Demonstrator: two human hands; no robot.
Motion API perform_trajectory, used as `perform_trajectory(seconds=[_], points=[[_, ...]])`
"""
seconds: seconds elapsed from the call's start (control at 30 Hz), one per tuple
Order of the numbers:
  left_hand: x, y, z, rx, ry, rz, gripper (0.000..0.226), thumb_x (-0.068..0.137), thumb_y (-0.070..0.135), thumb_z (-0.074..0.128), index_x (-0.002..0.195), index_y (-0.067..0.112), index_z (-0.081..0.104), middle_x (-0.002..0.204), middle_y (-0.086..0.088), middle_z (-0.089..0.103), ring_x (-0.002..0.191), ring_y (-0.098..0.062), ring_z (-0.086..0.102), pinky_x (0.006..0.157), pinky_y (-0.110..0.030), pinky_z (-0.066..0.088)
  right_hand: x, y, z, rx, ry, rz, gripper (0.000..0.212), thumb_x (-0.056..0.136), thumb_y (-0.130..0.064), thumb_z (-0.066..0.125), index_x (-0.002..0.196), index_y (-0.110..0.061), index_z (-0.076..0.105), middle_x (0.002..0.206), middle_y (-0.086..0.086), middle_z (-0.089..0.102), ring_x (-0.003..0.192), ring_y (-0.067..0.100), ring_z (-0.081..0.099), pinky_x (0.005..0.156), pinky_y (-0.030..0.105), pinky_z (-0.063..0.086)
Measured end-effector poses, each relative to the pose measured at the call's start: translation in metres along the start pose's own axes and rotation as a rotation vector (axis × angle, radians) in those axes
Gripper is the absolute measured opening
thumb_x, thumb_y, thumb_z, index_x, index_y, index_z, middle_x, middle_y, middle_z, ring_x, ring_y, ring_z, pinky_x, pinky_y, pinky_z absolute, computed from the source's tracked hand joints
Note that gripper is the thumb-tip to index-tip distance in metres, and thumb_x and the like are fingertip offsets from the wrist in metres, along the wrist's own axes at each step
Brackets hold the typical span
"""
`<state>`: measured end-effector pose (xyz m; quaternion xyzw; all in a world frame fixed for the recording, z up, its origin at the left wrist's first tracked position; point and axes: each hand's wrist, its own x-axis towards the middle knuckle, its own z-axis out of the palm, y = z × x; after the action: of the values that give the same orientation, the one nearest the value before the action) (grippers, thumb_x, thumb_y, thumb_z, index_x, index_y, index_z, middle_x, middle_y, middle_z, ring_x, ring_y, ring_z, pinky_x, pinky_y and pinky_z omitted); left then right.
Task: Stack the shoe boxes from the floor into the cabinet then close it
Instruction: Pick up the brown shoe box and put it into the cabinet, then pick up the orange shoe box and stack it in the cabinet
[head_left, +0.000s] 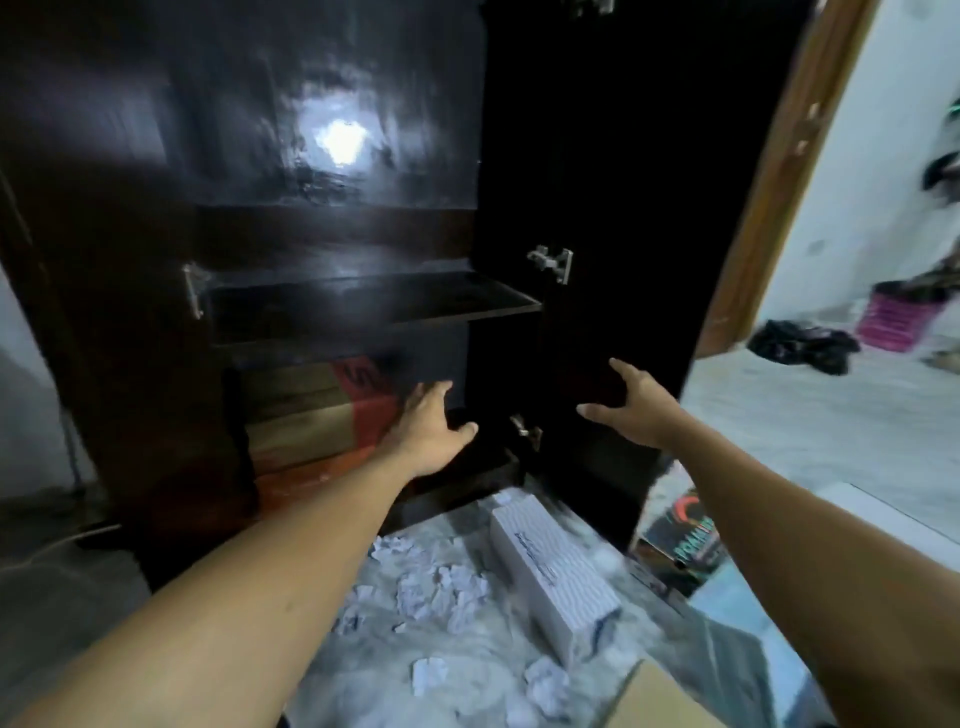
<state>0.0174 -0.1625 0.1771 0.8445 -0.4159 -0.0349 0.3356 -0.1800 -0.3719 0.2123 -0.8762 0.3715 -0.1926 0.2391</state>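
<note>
Several crumpled papers (441, 587), white box (550, 566) on pale floor (779, 415).

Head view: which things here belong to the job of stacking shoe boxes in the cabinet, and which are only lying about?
For the job: cabinet, open door, boxes stacked inside, white box on the floor, left hand, right hand.
Lying about: crumpled paper, pink basket, dark heap.

Crumpled white paper (441, 587) lay scattered on the marbled floor (753, 415) below me; past the wooden door frame (779, 171), a pink crate (888, 322) stood near dark clothes (805, 345).
</note>
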Motion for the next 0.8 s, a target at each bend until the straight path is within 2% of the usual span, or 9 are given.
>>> perform_trajectory(seconds=[0.1,0.2,0.43,0.63,0.8], points=[[-0.017,0.044,0.025,-0.014,-0.033,0.117,0.075,0.088,0.047,0.068,0.150,0.021,0.037,0.153,-0.001,0.036,0.137,-0.023,0.043,0.109,-0.038,0.041,-0.051,0.040,-0.048,-0.079,0.085,0.095,0.094,0.083,-0.049,0.074,0.156,-0.014,0.025,0.155,0.016,0.035,0.140,0.032,0.040,0.111,0.038,0.036],[-0.032,0.079,0.051,-0.028,-0.116,0.229,0.077,0.088,0.051,0.065,0.152,0.024,0.032,0.156,0.004,0.030,0.136,-0.021,0.045,0.104,-0.040,0.046,-0.100,0.078,-0.087,-0.154,0.141,0.227,0.092,0.085,-0.050,0.072,0.156,-0.014,0.026,0.157,0.016,0.034,0.141,0.034,0.038,0.110,0.041,0.035],[-0.046,0.165,0.096,-0.114,-0.231,0.426,0.081,0.088,0.054,0.065,0.154,0.021,0.030,0.158,0.000,0.030,0.139,-0.024,0.041,0.107,-0.040,0.042,-0.193,0.135,-0.158,-0.172,0.289,0.502,0.095,0.082,-0.049,0.075,0.155,-0.011,0.027,0.157,0.017,0.034,0.139,0.036,0.040,0.112,0.045,0.037],[-0.066,0.230,0.143,-0.138,-0.365,0.541,0.082,0.087,0.056,0.062,0.154,0.022,0.028,0.159,0.002,0.029,0.134,-0.026,0.047,0.103,-0.042,0.044,-0.248,0.151,-0.199,-0.091,0.467,0.642,0.094,0.083,-0.049,0.074,0.155,-0.016,0.024,0.151,0.017,0.042,0.112,0.034,0.062,0.096,0.050,0.052],[-0.083,0.267,0.182,-0.181,-0.448,0.639,0.079,0.090,0.052,0.063,0.153,0.019,0.029,0.158,-0.003,0.031,0.139,-0.024,0.041,0.105,-0.037,0.040,-0.282,0.179,-0.211,-0.104,0.497,0.735,0.096,0.081,-0.050,0.076,0.155,-0.018,0.025,0.155,0.015,0.038,0.129,0.035,0.052,0.102,0.052,0.049]])
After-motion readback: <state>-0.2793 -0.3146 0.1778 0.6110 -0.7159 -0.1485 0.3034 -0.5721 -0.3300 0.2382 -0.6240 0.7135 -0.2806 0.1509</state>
